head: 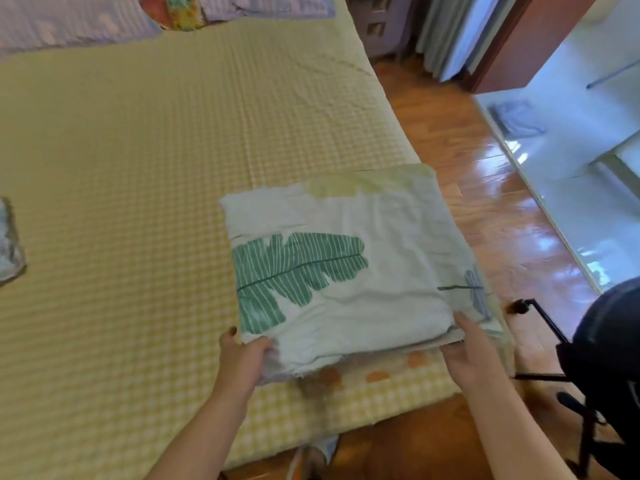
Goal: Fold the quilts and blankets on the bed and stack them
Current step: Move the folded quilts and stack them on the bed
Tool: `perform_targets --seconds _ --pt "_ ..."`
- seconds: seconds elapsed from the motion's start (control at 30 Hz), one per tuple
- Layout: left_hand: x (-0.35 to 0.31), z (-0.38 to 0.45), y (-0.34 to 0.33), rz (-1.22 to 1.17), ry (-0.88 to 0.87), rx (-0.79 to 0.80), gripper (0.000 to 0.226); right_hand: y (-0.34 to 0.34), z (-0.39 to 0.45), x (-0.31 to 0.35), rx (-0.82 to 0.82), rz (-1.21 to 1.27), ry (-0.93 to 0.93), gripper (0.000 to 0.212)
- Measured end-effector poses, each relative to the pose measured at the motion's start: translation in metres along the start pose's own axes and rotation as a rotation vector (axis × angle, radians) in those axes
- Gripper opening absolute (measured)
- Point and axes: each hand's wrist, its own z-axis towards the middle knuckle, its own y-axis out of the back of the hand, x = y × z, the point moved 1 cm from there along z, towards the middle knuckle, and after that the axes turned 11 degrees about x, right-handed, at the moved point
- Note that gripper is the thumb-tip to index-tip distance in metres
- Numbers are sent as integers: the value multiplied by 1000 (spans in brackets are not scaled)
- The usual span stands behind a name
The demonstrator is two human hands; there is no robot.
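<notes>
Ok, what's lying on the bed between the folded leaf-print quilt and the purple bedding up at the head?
Nothing: the head view shows only bare yellow checked mattress cover between the leaf-print quilt and the purple bedding.

Both bare forearms reach forward from bottom of frame. Left hand [242, 355] grips near-left corner of folded blanket [346, 271], thumb on top, fingers curled beneath. Right hand [467, 351] grips near-right corner, thumb on top, fingers beneath.
</notes>
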Motion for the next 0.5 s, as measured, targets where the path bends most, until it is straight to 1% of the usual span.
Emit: perform_targets --seconds 0.03,0.07,0.1,0.13,0.17,0.2,0.23,0.27,0.3,0.33,0.37,0.4,0.43,0.47,0.5 --pt "-9 -6 5 195 -92 -90 81 1 -1 0 -28 -6 21 27" --pt "-21 -13 7 380 -227 -162 81 -2 -5 1 -34 -1 36 30" --pt "-36 -17 5 536 -393 -205 77 -6 -5 2 -41 -1 63 29" --pt "-55 -20 -1 666 -549 -215 71 -12 -3 5 -46 -3 87 27" --pt "-73 -16 -10 804 -667 -200 64 -18 -4 8 -45 -18 128 27" --pt "-93 -10 -23 970 -749 -188 60 -22 3 10 -42 -23 174 32" --pt "-104 2 -35 1128 -794 -177 59 -25 10 13 -66 -38 245 38" --pt "-112 14 -46 1254 -800 -160 60 -25 18 16 -71 -47 304 42" --pt "-112 27 -55 1325 -746 -123 61 -26 26 18 -93 -67 335 41" --pt "-107 42 -63 1368 -657 -73 62 -26 31 21 -131 -76 325 37" --pt "-96 53 -69 1406 -575 -32 64 -27 31 26 -185 -116 273 35" --pt "-85 61 -76 1447 -510 0 66 -29 26 31 -266 -192 179 35" --pt "-73 66 -80 1491 -468 9 67 -31 17 34 -378 -332 121 39" --pt "-65 68 -82 1516 -446 -2 68 -37 7 38 -519 -500 185 44" --pt "-63 66 -84 1513 -457 -41 69 -55 -6 44 -606 -667 414 49"
